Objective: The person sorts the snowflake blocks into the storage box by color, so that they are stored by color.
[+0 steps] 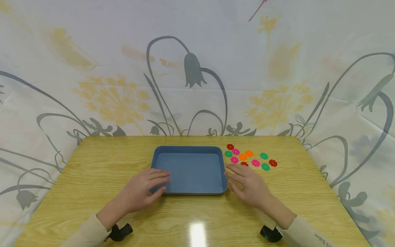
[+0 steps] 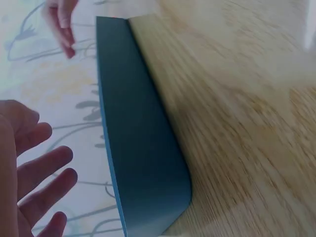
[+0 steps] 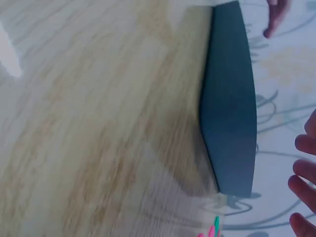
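A shallow blue rectangular tray [image 1: 192, 175] lies on the wooden table with nothing in it. My left hand [image 1: 146, 187] hovers over its left side, fingers spread and loosely bent. At the tray's right edge is my right hand [image 1: 251, 185], its fingers relaxed and pointing inward. The left wrist view shows a gap between the left fingers [image 2: 47, 170] and the tray's outer wall [image 2: 138, 133]. In the right wrist view, the right fingers [image 3: 306, 185] also stand apart from the wall [image 3: 229, 108]. Neither hand holds anything.
Several flat flower-shaped pieces lie right of the tray, among them an orange piece [image 1: 243, 156], a green piece [image 1: 263, 156], a pink piece [image 1: 255, 163] and a dark red piece [image 1: 273, 163]. A flower-patterned cloth [image 1: 191, 113] hangs behind the table [image 1: 102, 164].
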A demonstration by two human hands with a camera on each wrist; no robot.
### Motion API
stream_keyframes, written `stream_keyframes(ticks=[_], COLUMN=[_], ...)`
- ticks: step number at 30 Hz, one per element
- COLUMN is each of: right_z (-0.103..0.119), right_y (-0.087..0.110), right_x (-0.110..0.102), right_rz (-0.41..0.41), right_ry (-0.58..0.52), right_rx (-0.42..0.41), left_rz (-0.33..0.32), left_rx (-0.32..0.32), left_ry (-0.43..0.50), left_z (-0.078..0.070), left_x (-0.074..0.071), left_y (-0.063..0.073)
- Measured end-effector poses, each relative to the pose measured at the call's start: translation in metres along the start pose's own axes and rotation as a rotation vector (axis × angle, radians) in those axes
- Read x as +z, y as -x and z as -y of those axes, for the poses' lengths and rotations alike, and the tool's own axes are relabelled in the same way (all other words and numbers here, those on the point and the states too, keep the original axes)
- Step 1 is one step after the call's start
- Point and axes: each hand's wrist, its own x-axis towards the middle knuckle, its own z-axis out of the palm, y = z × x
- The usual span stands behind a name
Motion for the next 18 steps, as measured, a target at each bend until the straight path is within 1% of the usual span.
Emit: stream_keyframes(ticks=[2,4,8,10,12,15,18], right_z=[-0.005,-0.01,-0.021,-0.028,-0.036,-0.048,-0.06], right_y=[0.002,0.004,0.011,0.014,0.018,0.023,0.029], right_x=[0.0,0.001,-0.001,-0.003,-0.006,-0.01,-0.016], right_rz=[-0.047,-0.1,-0.176,-0.204,-0.226,-0.266,-0.309], right_ry=[-0.031,-0.06,-0.092,-0.101,-0.108,-0.143,-0.198], right_rx=[0.032,0.064,0.159,0.207,0.257,0.328,0.438], left_rz=[-0.035,-0.063,-0.118,-0.162,-0.213,-0.281,-0.31], left_rx=[-0.042,-0.106,-0.289,-0.375,-0.445,-0.512,-0.54], left_ry=[0.056,0.099,0.188,0.241,0.291,0.33,0.339], left_z=[0.001,0.004,0.011,0.016,0.021,0.028,0.033], left_x=[0.0,0.0,0.0,0.001,0.002,0.004,0.007], left_y=[0.0,0.002,0.006,0.008,0.009,0.011,0.013])
